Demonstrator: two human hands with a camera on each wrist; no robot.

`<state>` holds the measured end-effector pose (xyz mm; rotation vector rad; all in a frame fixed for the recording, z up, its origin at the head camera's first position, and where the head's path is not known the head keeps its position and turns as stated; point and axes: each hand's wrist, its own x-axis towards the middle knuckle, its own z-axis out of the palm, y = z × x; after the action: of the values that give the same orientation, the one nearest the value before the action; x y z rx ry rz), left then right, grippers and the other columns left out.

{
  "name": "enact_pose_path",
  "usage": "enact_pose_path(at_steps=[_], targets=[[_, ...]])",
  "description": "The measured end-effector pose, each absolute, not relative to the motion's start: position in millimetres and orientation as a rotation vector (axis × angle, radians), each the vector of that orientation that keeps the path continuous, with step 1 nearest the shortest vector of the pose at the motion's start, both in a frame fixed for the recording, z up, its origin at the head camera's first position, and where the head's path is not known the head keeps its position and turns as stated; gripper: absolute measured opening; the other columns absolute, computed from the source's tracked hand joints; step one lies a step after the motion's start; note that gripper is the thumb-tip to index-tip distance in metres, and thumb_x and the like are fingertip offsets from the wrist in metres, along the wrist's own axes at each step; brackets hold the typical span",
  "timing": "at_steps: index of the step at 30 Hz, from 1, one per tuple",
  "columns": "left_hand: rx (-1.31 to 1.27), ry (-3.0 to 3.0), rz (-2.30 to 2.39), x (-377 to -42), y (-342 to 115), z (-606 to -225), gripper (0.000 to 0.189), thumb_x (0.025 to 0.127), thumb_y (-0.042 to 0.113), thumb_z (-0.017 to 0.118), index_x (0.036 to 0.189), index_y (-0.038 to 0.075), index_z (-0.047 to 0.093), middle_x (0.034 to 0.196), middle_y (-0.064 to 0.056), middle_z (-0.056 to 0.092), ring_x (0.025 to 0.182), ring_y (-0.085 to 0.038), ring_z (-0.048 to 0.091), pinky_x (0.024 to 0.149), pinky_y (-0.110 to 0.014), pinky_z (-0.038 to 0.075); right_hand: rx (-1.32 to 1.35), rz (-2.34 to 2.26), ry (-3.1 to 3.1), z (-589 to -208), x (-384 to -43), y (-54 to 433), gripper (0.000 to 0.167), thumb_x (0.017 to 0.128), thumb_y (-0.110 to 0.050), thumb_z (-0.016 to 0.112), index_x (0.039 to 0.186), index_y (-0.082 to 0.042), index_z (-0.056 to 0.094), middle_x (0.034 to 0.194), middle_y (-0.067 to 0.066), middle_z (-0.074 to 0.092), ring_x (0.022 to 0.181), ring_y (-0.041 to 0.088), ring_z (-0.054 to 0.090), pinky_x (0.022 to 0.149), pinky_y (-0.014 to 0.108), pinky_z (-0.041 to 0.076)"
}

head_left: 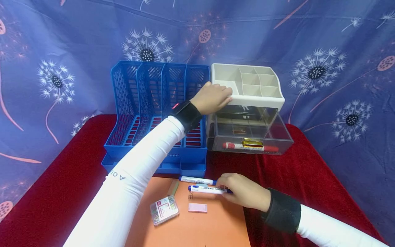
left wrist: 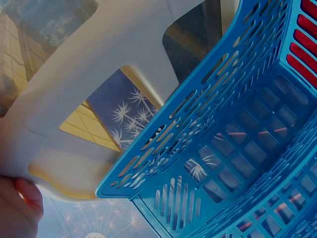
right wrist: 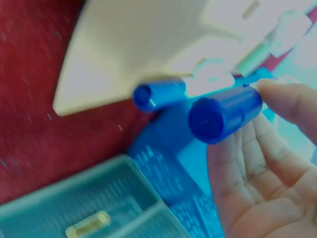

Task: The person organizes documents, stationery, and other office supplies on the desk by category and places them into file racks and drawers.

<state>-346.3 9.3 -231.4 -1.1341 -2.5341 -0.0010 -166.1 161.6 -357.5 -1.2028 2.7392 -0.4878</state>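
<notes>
My left hand [head_left: 213, 98] grips the left edge of a white desk organizer [head_left: 251, 100], its fingers over the rim; in the left wrist view a fingertip [left wrist: 29, 196] shows at that edge. Below the top tray, a clear drawer [head_left: 280, 137] with a gold handle stands pulled out, a red marker [head_left: 270, 149] inside. My right hand [head_left: 245, 192] pinches a white marker [head_left: 206, 189] near its blue cap [right wrist: 228, 114]. Just behind it lies a second blue-capped marker [head_left: 195, 180], its cap partly hidden by the fingers.
A blue file rack [head_left: 123, 149] stands left of the organizer. On an orange sheet [head_left: 216, 230] lie a clip box [head_left: 164, 210], a pink rectangular piece [head_left: 197, 208], a pale green stick [head_left: 174, 188] and a small dark item [head_left: 190, 195]. Red cloth [head_left: 46, 199] covers the table.
</notes>
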Motion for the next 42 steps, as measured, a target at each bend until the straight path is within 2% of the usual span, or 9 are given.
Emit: enact_pose_path(at_steps=[12,24,30,42], targets=[[-1.137,-2.511,-0.004,-346,8,-232,0.031,0.102,0.037,0.035,0.103,0.013,0.054,0.091,-0.001,0.059,0.083,-0.019,0.054,0.071,-0.035,0.034,-1.216,-0.487,2.821,-306,-158,169,0.024,0.075,0.000,0.075,0.096,-0.011,0.068,0.090,-0.006,0.063,0.078,0.003,0.054,0.072,0.026,0.050],[-1.145,-2.479,-0.019,-347,7,-232,0.031,0.102,0.036,0.035,0.102,0.012,0.054,0.090,-0.002,0.060,0.084,-0.021,0.056,0.071,-0.036,0.034,-1.368,-0.428,2.894,-262,-157,183,0.028,0.075,0.000,0.075,0.100,-0.010,0.067,0.094,-0.004,0.064,0.087,0.007,0.060,0.075,0.029,0.052],[-1.148,-2.497,-0.015,-347,6,-233,0.030,0.102,0.035,0.036,0.102,0.012,0.054,0.090,-0.002,0.061,0.084,-0.021,0.055,0.070,-0.036,0.034,-1.401,-0.410,2.884,-246,-155,188,0.030,0.076,0.000,0.074,0.102,-0.012,0.067,0.097,-0.005,0.064,0.087,0.006,0.060,0.073,0.028,0.052],[-1.148,-2.518,-0.006,-346,7,-230,0.032,0.102,0.036,0.035,0.106,0.012,0.055,0.092,-0.001,0.060,0.085,-0.020,0.055,0.072,-0.035,0.034,-1.467,-0.408,2.895,-231,-161,197,0.034,0.073,0.001,0.077,0.102,-0.013,0.067,0.093,-0.009,0.063,0.081,0.001,0.059,0.070,0.026,0.052]])
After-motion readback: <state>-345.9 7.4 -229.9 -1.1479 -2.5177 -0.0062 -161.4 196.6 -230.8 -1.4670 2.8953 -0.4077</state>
